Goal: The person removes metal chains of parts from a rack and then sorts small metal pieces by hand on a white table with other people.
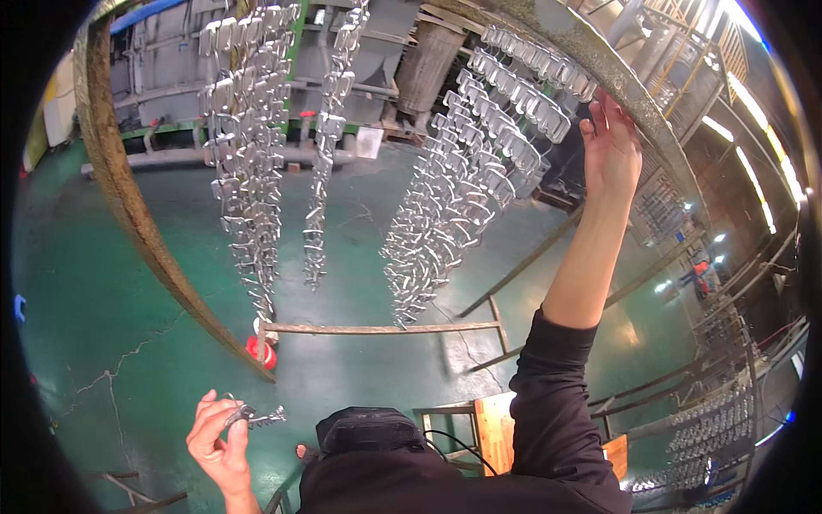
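- A green floor [154, 283] is seen below, with grey tanks [364, 64] set along the far side.
- A worn metal frame [128, 206] is curved by the lens; from its far part, shiny metal pieces are hung in strands: a thick left bundle [248, 128], a thin middle strand [330, 128] and a broad right cluster [454, 197].
- At the near left, a small dark metal bunch [248, 415] is pinched between thumb and fingers of the left hand [218, 437], well apart from the strands.
- The right hand [612, 146] is raised at the far right, beside the frame and the cluster's end; whether anything is gripped cannot be told.
- A wooden-topped stool [494, 428] is placed near right.
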